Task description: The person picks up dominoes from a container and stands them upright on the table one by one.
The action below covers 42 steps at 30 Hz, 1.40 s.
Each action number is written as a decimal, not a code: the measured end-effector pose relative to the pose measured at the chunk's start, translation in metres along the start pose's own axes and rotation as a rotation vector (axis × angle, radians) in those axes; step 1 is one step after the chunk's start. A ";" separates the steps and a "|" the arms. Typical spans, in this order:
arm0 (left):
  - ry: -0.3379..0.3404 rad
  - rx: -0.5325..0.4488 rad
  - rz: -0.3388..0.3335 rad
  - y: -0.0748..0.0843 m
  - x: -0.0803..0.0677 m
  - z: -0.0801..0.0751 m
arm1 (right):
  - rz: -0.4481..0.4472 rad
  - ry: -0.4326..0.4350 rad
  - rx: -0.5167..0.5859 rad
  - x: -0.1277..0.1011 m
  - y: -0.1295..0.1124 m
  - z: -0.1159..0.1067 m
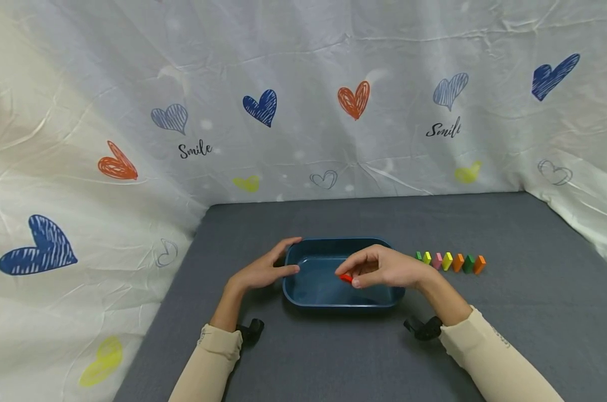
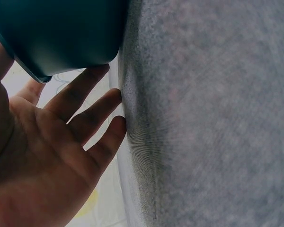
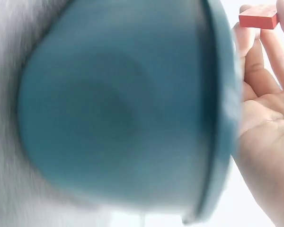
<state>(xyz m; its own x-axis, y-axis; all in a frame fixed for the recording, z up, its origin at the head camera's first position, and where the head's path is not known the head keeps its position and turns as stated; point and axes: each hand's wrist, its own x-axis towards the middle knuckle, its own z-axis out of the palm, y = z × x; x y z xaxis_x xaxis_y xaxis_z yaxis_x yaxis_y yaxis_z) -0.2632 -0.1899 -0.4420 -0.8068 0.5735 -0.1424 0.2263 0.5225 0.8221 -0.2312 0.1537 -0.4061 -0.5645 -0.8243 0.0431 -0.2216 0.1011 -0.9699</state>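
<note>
Grey cloth covers your table (image 1: 333,357), with a blue tray (image 1: 303,298) at centre. Your right hand (image 1: 383,268) pinches a red block (image 1: 346,277) over the tray (six coloured blocks (image 1: 451,261) line up just beside it), while your left hand (image 1: 263,272) rests straight-fingered against the tray's left wall.

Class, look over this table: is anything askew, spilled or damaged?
Nothing stands out. The blue tray sits flat and holds no spill, the row of blocks stands in line, the left hand rests on the tray's end, and the right hand pinches a red block over it.
</note>
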 end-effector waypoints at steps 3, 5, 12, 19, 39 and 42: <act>-0.004 0.000 0.005 -0.001 0.000 0.000 | 0.004 0.057 -0.005 -0.016 -0.001 -0.012; -0.006 0.002 0.010 -0.001 0.000 -0.001 | 0.016 0.111 -0.010 -0.028 -0.002 -0.021; -0.014 0.002 0.016 -0.003 0.001 -0.001 | 0.082 0.367 -0.132 -0.084 -0.004 -0.058; -0.015 -0.015 -0.002 -0.004 0.001 0.000 | 0.124 0.660 -0.223 -0.151 0.010 -0.083; -0.009 -0.002 0.019 -0.002 0.000 -0.001 | 0.541 0.735 -0.399 -0.225 0.066 -0.102; -0.012 -0.005 0.021 -0.001 0.000 0.000 | 0.550 0.727 -0.403 -0.223 0.065 -0.102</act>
<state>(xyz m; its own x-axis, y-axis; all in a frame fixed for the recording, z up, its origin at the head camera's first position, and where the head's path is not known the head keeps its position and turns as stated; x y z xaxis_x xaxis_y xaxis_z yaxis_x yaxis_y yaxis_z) -0.2640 -0.1906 -0.4427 -0.7955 0.5915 -0.1317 0.2399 0.5070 0.8279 -0.2004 0.4007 -0.4546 -0.9896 -0.0782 -0.1208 0.0396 0.6591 -0.7510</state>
